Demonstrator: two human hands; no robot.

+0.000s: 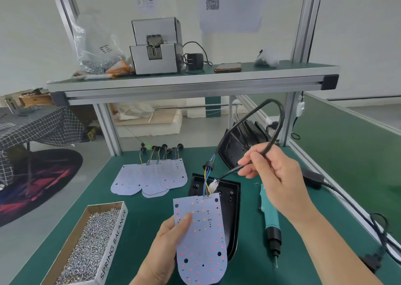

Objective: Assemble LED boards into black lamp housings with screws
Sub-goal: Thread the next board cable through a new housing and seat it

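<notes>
- On the green bench mat (138,219), in the head view, the left hand (165,248) grips a white rounded LED board with red and orange dots (201,237); the thumb lies on its face and the fingers are under it.
- The board is held over a black plastic lamp housing (231,200), which lies flat on the mat, and it covers the left part of the housing.
- The right hand (267,176) pinches a thin black cable (269,146) that loops up above the hand.
- Thin coloured wires (206,182) run from the cable's end down to the top edge of the board.
- A pile of white LED boards (152,176) lies left of the housing.
- A stack of black housings (236,141) leans behind the right hand.
- A cardboard box of silver screws (115,243) sits at the near left.
- A teal electric screwdriver (270,215) lies just right of the housing.
</notes>
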